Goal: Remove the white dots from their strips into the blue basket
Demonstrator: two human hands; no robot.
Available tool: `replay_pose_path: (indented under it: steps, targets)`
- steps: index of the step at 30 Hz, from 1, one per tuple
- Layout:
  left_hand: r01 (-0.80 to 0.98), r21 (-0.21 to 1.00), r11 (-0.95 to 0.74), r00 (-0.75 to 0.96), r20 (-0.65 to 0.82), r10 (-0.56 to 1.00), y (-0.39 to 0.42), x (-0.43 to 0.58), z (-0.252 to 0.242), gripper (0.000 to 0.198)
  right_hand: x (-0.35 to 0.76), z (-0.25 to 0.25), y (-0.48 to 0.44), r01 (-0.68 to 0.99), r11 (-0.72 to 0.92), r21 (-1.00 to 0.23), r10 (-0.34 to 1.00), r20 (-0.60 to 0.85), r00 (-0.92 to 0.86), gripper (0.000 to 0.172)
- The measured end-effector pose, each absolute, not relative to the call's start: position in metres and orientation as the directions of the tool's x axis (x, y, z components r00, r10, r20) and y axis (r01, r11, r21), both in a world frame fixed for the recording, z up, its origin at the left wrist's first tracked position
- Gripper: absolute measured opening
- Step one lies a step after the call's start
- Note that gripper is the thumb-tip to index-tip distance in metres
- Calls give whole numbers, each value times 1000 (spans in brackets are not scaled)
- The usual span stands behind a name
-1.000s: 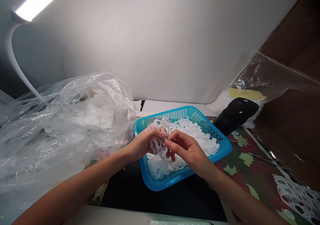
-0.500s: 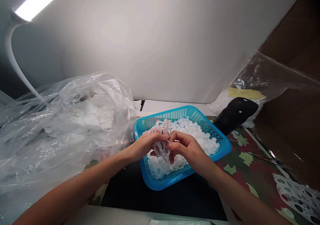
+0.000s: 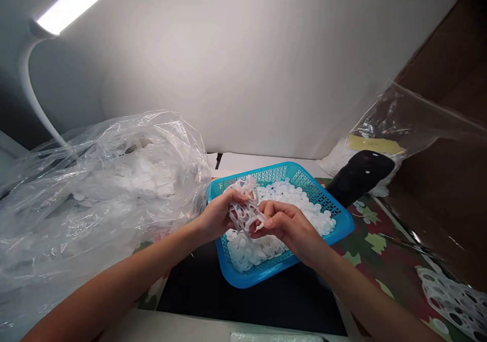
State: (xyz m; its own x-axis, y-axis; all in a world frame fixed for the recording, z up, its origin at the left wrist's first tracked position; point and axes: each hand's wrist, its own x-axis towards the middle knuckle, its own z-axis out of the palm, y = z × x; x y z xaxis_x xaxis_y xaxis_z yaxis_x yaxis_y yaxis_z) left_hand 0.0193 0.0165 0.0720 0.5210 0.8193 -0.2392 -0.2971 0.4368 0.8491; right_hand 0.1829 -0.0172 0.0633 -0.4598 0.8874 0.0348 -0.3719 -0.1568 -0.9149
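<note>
Above a blue plastic basket point(image 3: 243, 279), my left hand point(image 3: 220, 212) is closed around a crumpled white sheet with round holes point(image 3: 243, 211), like a punched-out web. My right hand point(image 3: 291, 225) pinches the lower right edge of that same holed sheet between thumb and fingers, pulling a strand out a little. Many small white discs point(image 3: 304, 205) fill the basket beneath both hands. Whether a disc sits between my right fingertips cannot be made out.
A big clear plastic bag point(image 3: 144, 174) of white pieces lies left, under a lamp point(image 3: 30, 88). A black object point(image 3: 357, 177) stands right of the basket, near another clear bag point(image 3: 380, 113). Another holed white sheet point(image 3: 452, 299) lies at lower right on the leaf-patterned cloth point(image 3: 376, 243).
The holed sheet has been turned and stretched between my hands. My right fingers have shifted slightly right and down with its edge. The view has moved slightly.
</note>
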Motion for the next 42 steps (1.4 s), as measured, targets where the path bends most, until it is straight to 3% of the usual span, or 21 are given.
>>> replay_pose_path:
  steps: [5, 11, 19, 25, 36, 42]
  targets:
    - [-334, 808, 486, 548, -253, 797, 15, 20, 79, 11, 185, 63, -20, -359, -108, -927, 901, 61, -429, 17]
    - [-403, 773, 490, 511, -254, 821, 18, 19, 80, 17, 185, 68, -20, -429, -74, -900, 839, 176, -515, 16]
    - [-319, 869, 378, 452, -210, 867, 13, 20, 76, 14, 181, 63, -19, -373, -74, -925, 904, 97, -417, 24]
    - [-289, 885, 364, 470, -200, 860, 10, 21, 81, 13, 181, 61, -18, -341, -51, -939, 936, 74, -343, 16]
    - [-321, 915, 243, 530, -38, 847, 13, 22, 70, 13, 179, 60, -23, -205, 99, -974, 971, 140, -196, 19]
    - [-290, 949, 122, 534, 54, 844, 13, 22, 67, 8, 178, 61, -26, -108, 161, -981, 969, 178, -173, 3]
